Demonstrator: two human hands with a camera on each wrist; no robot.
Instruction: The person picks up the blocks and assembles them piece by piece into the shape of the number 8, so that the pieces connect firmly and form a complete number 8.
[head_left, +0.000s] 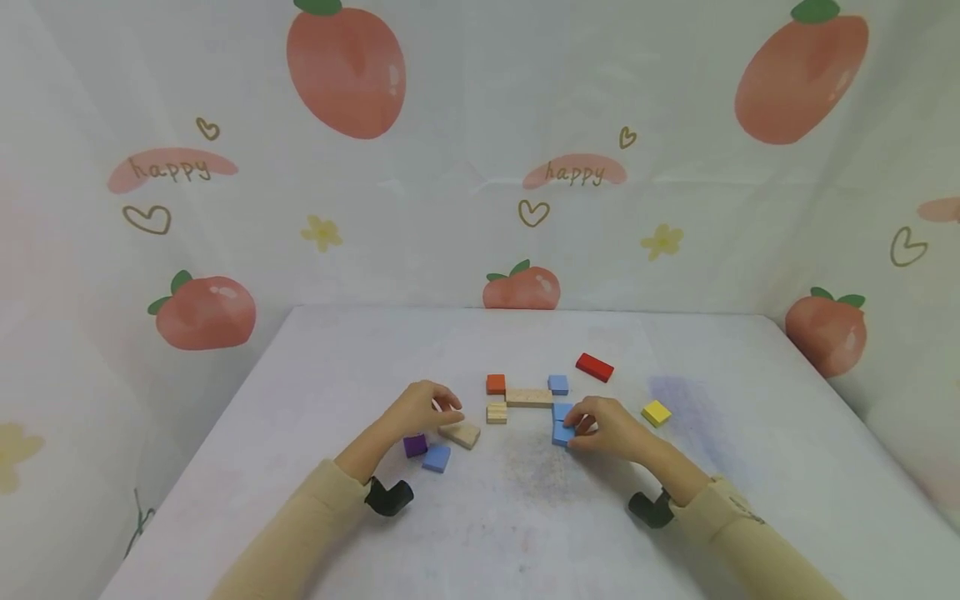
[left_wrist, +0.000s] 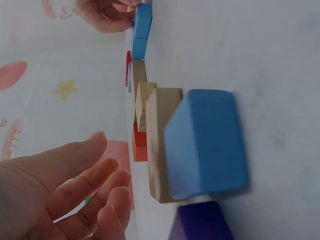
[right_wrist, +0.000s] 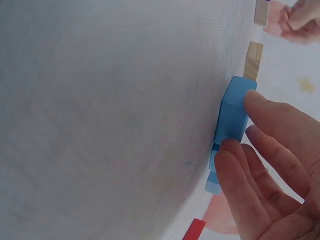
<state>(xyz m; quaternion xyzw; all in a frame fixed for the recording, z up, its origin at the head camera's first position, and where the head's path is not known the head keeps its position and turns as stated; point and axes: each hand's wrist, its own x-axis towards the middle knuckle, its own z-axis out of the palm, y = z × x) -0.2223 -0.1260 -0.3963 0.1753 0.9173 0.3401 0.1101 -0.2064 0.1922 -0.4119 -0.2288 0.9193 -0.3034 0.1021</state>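
Note:
My right hand point(head_left: 611, 429) pinches the nearest blue block point(head_left: 562, 434) between thumb and fingertips; in the right wrist view that blue block point(right_wrist: 234, 112) lies on the table. Directly behind it is another blue block point(head_left: 562, 411), beside the end of a long wooden block point(head_left: 528, 398). My left hand point(head_left: 416, 410) hovers with loosely bent fingers and holds nothing. Close under its fingertips lies a flat wooden block point(head_left: 461, 434). A purple block point(head_left: 415, 446) and a loose blue block point(head_left: 437, 458) sit by the left wrist; the left wrist view shows this blue block point(left_wrist: 207, 142) large.
At the long block's left end stand an orange-red block point(head_left: 496, 384) and a small wooden block point(head_left: 497, 413). A further blue block point(head_left: 558, 384) is at its right end. Farther right lie a red block point(head_left: 595, 367) and a yellow block point(head_left: 656, 413).

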